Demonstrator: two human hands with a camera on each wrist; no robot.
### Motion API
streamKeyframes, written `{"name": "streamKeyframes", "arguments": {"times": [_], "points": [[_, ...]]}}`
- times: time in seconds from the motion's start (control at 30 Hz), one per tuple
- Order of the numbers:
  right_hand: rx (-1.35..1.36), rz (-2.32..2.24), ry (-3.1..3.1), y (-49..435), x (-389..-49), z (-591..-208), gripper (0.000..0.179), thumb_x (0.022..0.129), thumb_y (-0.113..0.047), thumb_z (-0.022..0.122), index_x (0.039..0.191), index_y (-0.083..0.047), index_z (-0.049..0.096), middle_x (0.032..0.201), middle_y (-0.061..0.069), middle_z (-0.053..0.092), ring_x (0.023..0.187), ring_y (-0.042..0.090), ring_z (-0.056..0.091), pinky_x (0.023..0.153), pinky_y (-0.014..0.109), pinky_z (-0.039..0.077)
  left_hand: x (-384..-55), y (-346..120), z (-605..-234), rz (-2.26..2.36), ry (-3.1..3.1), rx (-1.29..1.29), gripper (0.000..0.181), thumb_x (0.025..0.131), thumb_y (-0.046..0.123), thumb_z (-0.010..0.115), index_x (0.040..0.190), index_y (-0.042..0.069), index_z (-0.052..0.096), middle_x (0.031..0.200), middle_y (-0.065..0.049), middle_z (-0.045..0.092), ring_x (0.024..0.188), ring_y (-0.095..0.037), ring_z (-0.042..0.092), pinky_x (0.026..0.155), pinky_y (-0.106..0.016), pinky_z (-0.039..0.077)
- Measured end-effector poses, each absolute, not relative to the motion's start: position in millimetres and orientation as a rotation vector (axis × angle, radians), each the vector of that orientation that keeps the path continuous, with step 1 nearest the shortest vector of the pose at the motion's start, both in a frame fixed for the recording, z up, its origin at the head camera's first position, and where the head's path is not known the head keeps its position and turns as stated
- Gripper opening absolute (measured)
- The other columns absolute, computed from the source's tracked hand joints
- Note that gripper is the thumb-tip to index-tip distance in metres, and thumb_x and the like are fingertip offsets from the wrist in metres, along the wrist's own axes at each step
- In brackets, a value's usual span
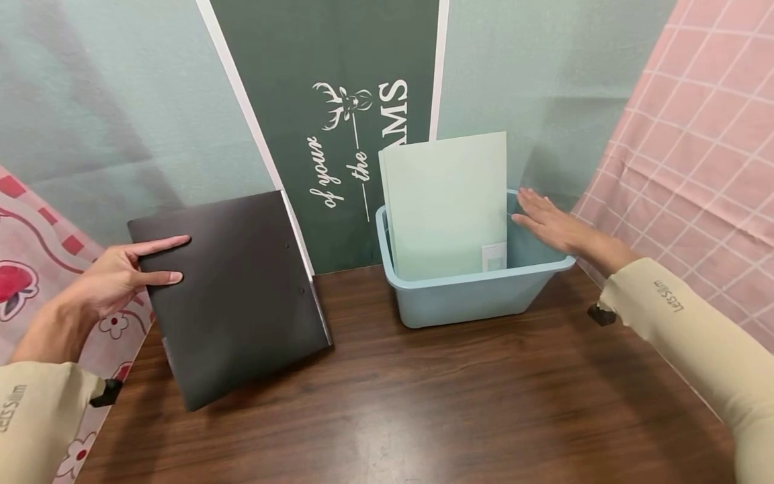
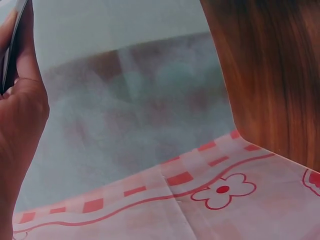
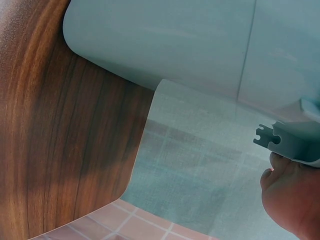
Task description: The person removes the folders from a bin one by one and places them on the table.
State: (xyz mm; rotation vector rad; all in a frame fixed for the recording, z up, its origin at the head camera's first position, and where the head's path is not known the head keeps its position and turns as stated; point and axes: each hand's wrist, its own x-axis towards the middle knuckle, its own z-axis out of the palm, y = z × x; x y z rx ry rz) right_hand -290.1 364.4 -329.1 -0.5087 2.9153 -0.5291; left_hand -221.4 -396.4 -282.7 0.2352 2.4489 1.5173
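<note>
A dark grey file folder [image 1: 236, 296] is tilted above the left side of the table. My left hand [image 1: 115, 275] grips its left edge, thumb and index finger lying across the face towards me; the other fingers are hidden behind. In the left wrist view, the folder's thin edge [image 2: 14, 47] sits between thumb and fingers. Pale green folders [image 1: 447, 205] stand upright in a light blue plastic bin [image 1: 459, 302], rising well above its rim. At the bin's right end, my right hand [image 1: 553, 222] rests by the rim with straight fingers and holds nothing.
The brown wooden table [image 1: 387, 390] meets a green cloth backdrop [image 1: 338, 40] with white lettering behind the bin. Pink gridded cloth [image 1: 701, 161] hangs on the right. A pink and red patterned cloth [image 1: 36, 269] hangs at the left.
</note>
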Motion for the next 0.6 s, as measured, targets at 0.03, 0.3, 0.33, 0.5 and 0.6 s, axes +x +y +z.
{"name": "streamKeyframes", "arguments": {"times": [0.03, 0.3, 0.33, 0.5, 0.6], "points": [[-0.508, -0.53, 2.911, 364, -290, -329, 0.082, 0.114, -0.054, 0.024, 0.167, 0.0, -0.007, 0.174, 0.02, -0.016, 0.162, 0.039, -0.014, 0.13, 0.053, -0.009, -223, -398, -284, 1.514, 2.442, 0.245, 0.071, 0.1, -0.003, 0.069, 0.151, 0.045, 0.058, 0.057, -0.005, 0.006, 0.046, -0.036, 0.003, 0.04, -0.051, 0.008], [-0.502, -0.534, 2.916, 364, -290, -329, 0.082, 0.114, -0.054, 0.024, 0.167, 0.001, -0.007, 0.175, 0.02, -0.016, 0.162, 0.04, -0.014, 0.13, 0.055, -0.009, -233, -404, -298, 1.414, 2.456, 0.216, 0.069, 0.098, 0.002, 0.074, 0.15, 0.045, 0.059, 0.055, 0.003, 0.009, 0.049, -0.032, 0.002, 0.041, -0.052, 0.01], [-0.503, -0.533, 2.918, 364, -290, -329, 0.082, 0.114, -0.055, 0.024, 0.167, 0.001, -0.006, 0.175, 0.02, -0.016, 0.162, 0.04, -0.013, 0.13, 0.055, -0.009, -234, -405, -299, 1.397, 2.462, 0.215, 0.069, 0.098, 0.003, 0.075, 0.149, 0.045, 0.059, 0.054, 0.004, 0.011, 0.049, -0.031, 0.002, 0.041, -0.052, 0.01], [-0.508, -0.541, 2.922, 364, -289, -329, 0.081, 0.115, -0.053, 0.024, 0.167, 0.001, -0.006, 0.174, 0.02, -0.015, 0.162, 0.04, -0.013, 0.13, 0.055, -0.009, -238, -407, -304, 1.342, 2.492, 0.204, 0.067, 0.096, 0.006, 0.077, 0.149, 0.044, 0.06, 0.055, 0.014, 0.02, 0.047, -0.024, 0.006, 0.042, -0.052, 0.011], [-0.506, -0.541, 2.919, 363, -289, -328, 0.082, 0.115, -0.054, 0.024, 0.167, 0.001, -0.006, 0.175, 0.02, -0.015, 0.162, 0.04, -0.013, 0.13, 0.055, -0.008, -239, -409, -310, 1.305, 2.517, 0.19, 0.067, 0.095, 0.009, 0.08, 0.152, 0.038, 0.059, 0.067, 0.016, 0.037, 0.045, -0.016, 0.012, 0.042, -0.05, 0.014]]}}
